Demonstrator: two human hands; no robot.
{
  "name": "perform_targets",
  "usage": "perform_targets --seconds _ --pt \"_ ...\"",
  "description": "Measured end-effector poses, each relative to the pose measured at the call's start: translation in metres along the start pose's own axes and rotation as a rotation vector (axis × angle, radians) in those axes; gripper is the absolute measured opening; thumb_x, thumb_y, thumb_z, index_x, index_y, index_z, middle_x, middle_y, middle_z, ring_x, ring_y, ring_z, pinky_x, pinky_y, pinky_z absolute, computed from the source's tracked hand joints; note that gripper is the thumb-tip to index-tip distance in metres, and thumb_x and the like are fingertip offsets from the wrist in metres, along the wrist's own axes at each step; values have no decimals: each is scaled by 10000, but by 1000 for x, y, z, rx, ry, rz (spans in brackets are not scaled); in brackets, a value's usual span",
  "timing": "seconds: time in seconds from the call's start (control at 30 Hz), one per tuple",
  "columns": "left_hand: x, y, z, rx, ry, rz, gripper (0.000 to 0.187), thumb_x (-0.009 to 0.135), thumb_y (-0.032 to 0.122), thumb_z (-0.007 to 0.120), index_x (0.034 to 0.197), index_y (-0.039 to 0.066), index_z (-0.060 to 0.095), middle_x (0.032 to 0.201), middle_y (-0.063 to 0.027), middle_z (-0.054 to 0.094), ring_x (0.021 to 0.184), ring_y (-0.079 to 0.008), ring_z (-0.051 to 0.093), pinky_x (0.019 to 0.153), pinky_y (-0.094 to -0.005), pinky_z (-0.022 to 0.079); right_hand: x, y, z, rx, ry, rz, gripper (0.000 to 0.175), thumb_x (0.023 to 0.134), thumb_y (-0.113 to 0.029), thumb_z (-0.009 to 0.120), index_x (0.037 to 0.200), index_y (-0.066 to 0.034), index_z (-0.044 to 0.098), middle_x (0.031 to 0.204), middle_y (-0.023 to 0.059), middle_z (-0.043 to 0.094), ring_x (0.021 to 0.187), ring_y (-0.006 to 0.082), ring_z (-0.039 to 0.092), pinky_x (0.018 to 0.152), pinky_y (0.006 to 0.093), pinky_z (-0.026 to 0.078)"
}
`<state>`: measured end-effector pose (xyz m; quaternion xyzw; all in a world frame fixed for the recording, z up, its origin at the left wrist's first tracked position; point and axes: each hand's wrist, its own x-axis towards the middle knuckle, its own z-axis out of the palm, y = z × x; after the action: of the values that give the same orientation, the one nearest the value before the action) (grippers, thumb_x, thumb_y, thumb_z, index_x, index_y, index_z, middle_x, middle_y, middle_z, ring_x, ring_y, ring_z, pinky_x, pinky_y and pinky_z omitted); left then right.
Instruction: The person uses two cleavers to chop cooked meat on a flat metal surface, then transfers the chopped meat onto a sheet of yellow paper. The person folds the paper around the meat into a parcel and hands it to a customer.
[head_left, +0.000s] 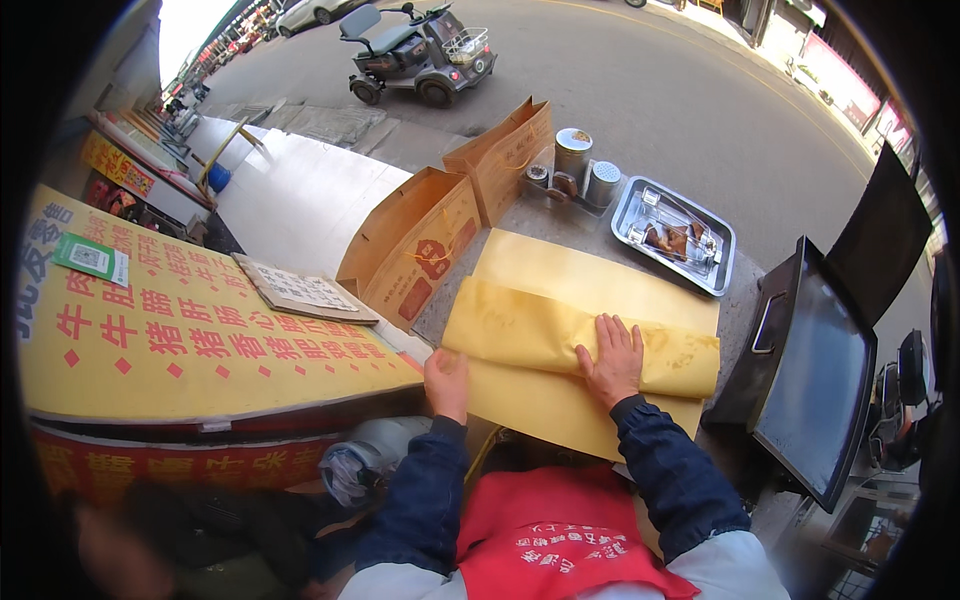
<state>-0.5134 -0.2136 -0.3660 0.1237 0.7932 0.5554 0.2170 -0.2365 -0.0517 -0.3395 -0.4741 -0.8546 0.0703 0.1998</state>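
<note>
Yellow-brown wrapping paper (592, 262) lies in front of me, with a folded roll of the same paper (517, 326) across its middle; what the roll holds is hidden. My right hand (615, 360) rests on the roll with its fingers spread. At the roll's left end, my left hand (447, 379) has its fingers curled at the paper's edge; it seems to pinch the paper, but the fingertips are partly hidden. Beyond the paper, a metal tray (675, 281) holds tongs and dark brown pieces of food.
Two brown paper carrier bags (427, 255), (502, 161) stand at the back left, near metal shaker tins (574, 154). A dark-framed glass-topped case (814, 375) is at right. A yellow printed signboard (225, 330) bears a cardboard sheet (300, 289) at left. A person's dark clothing shows lower left.
</note>
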Motion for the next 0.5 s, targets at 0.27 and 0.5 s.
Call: perform_targets --seconds 0.27,0.5 --pt "22 9 52 -181 -13 -84 280 948 119 830 1132 -58 717 1018 -170 778 893 -289 736 818 -405 578 1 1 -3 1 -39 8 690 1039 -479 660 1558 -34 565 1596 146 590 1539 323 482 1327 565 242" --pt "-26 54 83 -48 -109 326 447 1058 89 647 1485 -39 622 1436 -273 692 1344 -429 651 1143 -443 504 6 -7 -1 1 -62 112 810 1011 -621 627 1566 -32 584 1645 127 572 1586 295 440 1351 578 161"
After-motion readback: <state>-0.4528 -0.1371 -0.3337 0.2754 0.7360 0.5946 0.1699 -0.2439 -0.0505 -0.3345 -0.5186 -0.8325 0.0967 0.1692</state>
